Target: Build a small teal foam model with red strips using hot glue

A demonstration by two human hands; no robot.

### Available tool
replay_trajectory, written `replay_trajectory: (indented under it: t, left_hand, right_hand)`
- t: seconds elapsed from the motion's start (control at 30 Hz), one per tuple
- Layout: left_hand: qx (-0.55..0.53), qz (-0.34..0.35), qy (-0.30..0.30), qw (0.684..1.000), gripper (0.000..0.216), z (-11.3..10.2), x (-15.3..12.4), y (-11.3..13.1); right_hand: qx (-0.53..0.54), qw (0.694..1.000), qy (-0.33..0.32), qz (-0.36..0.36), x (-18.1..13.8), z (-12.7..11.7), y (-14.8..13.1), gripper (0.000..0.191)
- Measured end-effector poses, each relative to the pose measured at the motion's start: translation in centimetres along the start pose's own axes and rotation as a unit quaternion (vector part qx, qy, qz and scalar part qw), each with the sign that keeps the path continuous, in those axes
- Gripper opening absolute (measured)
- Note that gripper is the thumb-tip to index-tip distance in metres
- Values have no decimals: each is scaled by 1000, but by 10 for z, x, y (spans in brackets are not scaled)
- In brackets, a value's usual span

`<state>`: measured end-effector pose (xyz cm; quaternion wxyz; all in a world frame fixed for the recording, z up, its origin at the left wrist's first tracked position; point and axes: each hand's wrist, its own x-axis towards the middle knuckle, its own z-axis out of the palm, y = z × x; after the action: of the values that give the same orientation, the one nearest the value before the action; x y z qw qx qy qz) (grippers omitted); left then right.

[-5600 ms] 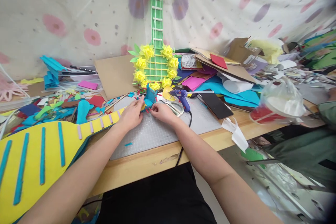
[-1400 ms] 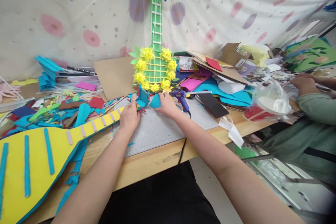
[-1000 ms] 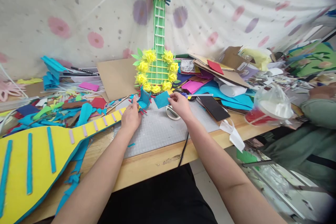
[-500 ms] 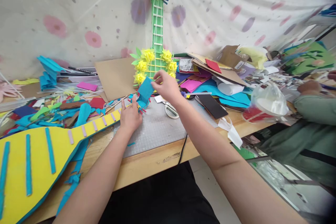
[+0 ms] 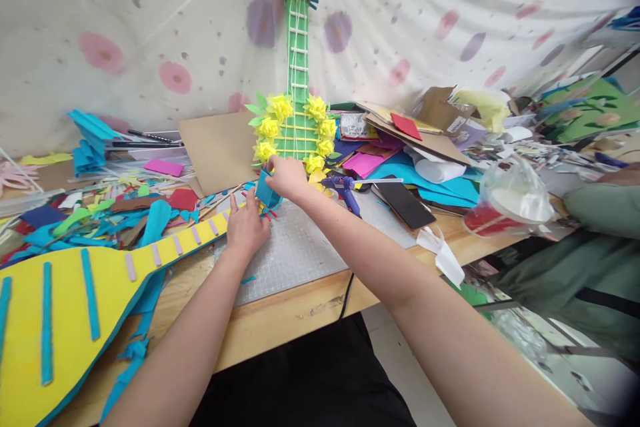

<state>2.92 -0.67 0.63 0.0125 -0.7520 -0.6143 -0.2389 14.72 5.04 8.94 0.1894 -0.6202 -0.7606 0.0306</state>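
Coming in from seven o'clock, the left hand (image 5: 247, 228) lies palm down, fingers spread, against the narrow end of the flat, yellow, lute-shaped board with blue strips (image 5: 65, 300), whose wide body stretches off to eight o'clock. The right hand (image 5: 289, 177), at one o'clock from the left, reaches in from four o'clock, knuckles up, thumb and fingertips pinching the top edge of the folded bright-blue sheet (image 5: 269, 195) at the board's tip

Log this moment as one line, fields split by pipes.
Left hand: at neck end of yellow guitar-shaped craft | Right hand: touching blue piece at that end | Nearby: purple glue gun, black phone
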Motion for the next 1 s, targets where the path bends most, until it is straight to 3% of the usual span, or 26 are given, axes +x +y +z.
replay_trajectory:
  t: [0.17, 0.37, 0.73, 1.0]
  left_hand:
    - [-60, -46, 18, 997, 67, 0, 3, 1]
    - [-81, -36, 33, 996, 68, 1, 3, 0]
    - [-52, -30, 35, 998, 70, 1, 4, -1]
    - [-9, -8, -4, 1000, 69, -2, 4, 2]
  right_hand:
    - [1, 1000, 23, -19, -3, 5, 3, 20]
    - [24, 999, 30, -11, -5, 11, 6, 19]
    - [12, 999, 34, -23, -9, 13, 6, 18]
    - [11, 997, 24, -72, -9, 14, 7, 21]
